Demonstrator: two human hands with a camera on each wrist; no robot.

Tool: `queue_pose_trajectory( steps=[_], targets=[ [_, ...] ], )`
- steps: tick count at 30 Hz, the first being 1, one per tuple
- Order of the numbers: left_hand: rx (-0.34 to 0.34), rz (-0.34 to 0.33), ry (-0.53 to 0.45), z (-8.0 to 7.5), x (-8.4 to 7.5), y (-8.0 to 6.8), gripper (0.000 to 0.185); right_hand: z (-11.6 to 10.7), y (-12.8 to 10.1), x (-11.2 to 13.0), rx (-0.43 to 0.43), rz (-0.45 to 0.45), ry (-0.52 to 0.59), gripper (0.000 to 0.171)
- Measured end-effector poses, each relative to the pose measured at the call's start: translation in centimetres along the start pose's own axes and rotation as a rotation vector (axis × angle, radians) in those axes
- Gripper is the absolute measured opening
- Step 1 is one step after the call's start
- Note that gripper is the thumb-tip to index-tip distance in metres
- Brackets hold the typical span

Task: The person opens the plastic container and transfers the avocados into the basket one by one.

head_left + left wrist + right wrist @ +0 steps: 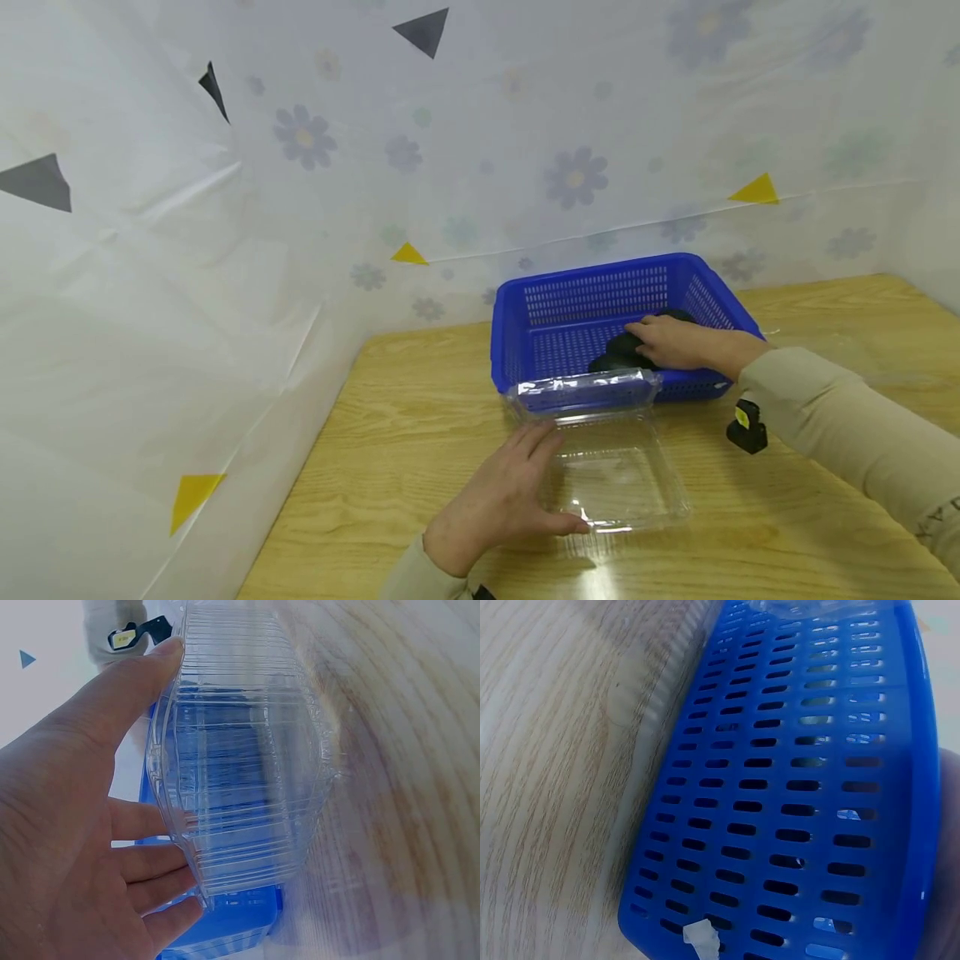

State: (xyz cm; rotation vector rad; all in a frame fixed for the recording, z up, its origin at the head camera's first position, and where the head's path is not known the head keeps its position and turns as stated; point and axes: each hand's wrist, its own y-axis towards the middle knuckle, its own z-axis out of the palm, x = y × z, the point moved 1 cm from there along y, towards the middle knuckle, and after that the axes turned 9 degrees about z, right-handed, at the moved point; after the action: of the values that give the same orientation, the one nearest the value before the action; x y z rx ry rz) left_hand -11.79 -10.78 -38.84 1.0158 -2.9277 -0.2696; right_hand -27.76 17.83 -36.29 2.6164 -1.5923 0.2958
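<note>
A clear plastic clamshell box (611, 483) lies on the table with its lid (585, 390) raised against the front of a blue basket (585, 287). My left hand (506, 492) rests at the box's left side, thumb and fairly straight fingers touching its rim. The left wrist view shows this hand (82, 802) spread along the clear rim. Inside the basket, my right hand (675, 342) reaches over the front wall and holds a dark, rounded object (624, 343). More dark objects (611, 363) lie about it. In the right wrist view the basket wall (765, 810) hides most of that hand.
The wooden table (420, 400) meets a white sheet wall (465, 125) with printed flowers behind the basket. Another clear plastic piece (832, 342) lies to the basket's right. A black wrist device (747, 427) hangs beneath the right sleeve.
</note>
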Motion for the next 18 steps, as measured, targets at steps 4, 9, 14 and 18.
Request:
queue_pose_trajectory(
  steps=[4,9,14,18],
  targets=[
    [0.011,-0.005,0.0,0.0,0.1,0.0,0.101,-0.1,0.0,0.0,0.009,0.011,0.018,0.044],
    [0.026,-0.017,-0.005,-0.1,0.0,0.1,0.101,-0.2,-0.2,-0.1,-0.026,0.019,0.066,0.041],
    [0.042,-0.03,-0.023,-0.1,-0.1,0.1,0.101,-0.2,-0.6,0.0,-0.087,0.003,0.099,0.036],
    [0.06,-0.043,-0.036,-0.1,-0.1,0.2,0.101,-0.4,-1.2,0.4,-0.141,0.0,0.139,0.033]
  ],
)
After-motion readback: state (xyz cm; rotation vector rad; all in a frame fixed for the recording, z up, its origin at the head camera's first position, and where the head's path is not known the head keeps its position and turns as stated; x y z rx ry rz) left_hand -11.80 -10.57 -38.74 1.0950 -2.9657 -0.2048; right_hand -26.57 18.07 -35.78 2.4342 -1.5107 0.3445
